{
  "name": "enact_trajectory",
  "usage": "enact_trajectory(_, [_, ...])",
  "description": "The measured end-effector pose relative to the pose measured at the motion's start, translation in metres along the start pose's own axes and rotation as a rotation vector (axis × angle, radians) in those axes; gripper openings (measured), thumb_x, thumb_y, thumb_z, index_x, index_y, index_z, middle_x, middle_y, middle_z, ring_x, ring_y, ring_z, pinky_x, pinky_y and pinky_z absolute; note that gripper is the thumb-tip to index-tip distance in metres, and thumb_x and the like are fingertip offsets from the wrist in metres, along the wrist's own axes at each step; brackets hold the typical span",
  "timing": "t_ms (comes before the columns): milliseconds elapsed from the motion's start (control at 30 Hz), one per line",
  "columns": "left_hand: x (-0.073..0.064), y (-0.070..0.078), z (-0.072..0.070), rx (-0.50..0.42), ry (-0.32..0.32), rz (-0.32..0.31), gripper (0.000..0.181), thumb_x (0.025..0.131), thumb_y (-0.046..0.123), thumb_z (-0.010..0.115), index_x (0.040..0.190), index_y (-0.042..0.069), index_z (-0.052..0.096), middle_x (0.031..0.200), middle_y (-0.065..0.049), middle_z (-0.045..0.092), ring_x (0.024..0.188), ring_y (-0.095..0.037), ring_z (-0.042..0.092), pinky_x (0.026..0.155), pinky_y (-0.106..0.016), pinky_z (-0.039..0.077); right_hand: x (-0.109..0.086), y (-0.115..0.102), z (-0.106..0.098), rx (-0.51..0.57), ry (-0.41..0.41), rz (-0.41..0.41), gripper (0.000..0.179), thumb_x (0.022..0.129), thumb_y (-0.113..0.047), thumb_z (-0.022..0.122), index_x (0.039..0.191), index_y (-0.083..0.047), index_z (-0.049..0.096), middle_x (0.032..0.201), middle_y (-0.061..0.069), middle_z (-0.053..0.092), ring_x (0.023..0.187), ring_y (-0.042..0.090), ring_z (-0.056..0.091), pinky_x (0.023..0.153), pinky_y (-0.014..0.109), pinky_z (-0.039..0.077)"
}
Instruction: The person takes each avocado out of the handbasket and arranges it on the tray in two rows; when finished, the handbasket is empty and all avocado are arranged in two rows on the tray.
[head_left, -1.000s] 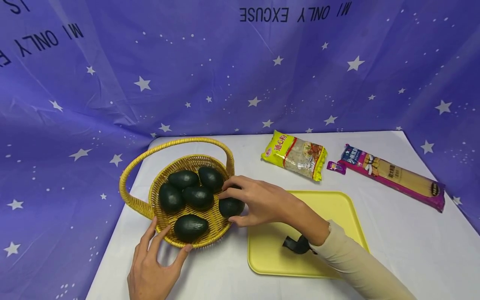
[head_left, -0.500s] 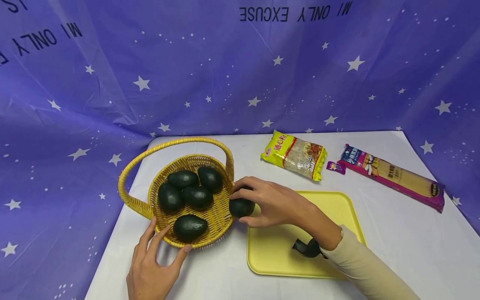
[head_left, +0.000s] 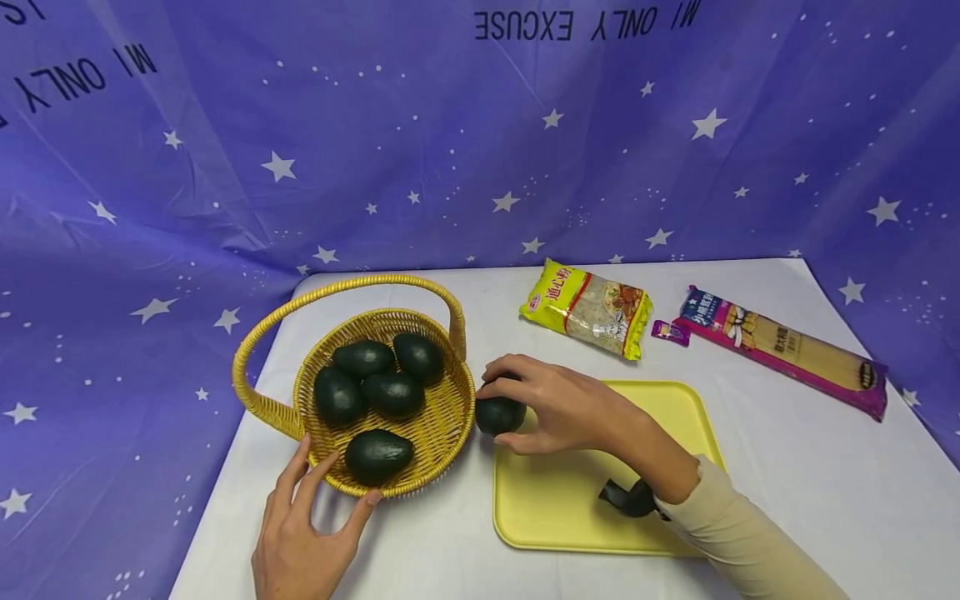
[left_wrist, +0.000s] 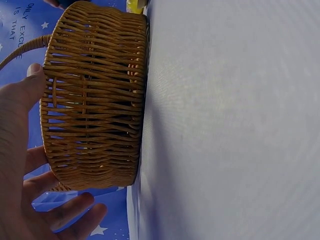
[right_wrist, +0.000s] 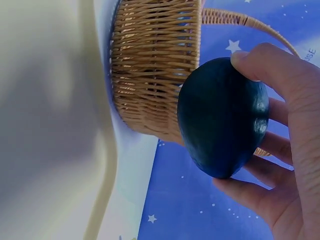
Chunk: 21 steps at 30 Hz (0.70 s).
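My right hand (head_left: 551,404) grips a dark green avocado (head_left: 498,414) between thumb and fingers, just right of the basket and over the tray's left corner. In the right wrist view the held avocado (right_wrist: 222,117) appears large, with the basket wall behind it. Several more avocados (head_left: 393,394) lie inside the yellow wicker basket (head_left: 442,433), which has a tall arched handle (head_left: 352,285). My left hand (head_left: 303,533) rests on the basket's near left rim with fingers spread. In the left wrist view its thumb touches the rim of the basket (left_wrist: 95,100).
A yellow tray (head_left: 540,525) lies right of the basket, under the right forearm. A black device (head_left: 633,498) hangs at the right wrist. Behind are a yellow pasta bag (head_left: 588,308), a small purple packet (head_left: 670,332) and a long spaghetti pack (head_left: 783,350).
My right hand has lifted the avocado out of the basket's right side and carried it right, past the rim to the tray's corner. The left hand has stayed at the rim.
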<state>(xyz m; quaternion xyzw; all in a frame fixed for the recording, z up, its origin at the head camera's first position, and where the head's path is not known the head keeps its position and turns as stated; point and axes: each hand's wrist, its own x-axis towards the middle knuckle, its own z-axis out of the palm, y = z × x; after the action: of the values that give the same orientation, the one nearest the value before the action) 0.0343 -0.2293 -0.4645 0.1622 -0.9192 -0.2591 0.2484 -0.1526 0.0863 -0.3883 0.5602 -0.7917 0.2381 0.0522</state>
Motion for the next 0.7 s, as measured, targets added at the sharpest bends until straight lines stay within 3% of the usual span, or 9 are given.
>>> enact_trajectory(700, [0.0,0.0,-0.001,-0.009,-0.007,-0.007,0.075,0.067,0.04,0.104,0.133,0.016,0.076,0.164,0.001,0.051,0.132,-0.035,0.06,0.095,-0.065,0.054,-0.017,0.022,0.013,-0.012,-0.06,0.04,0.05,0.089,-0.039,0.089,0.13,-0.017,0.072,0.136,0.005,0.062,0.123,0.019,0.066,0.099,0.035,0.061])
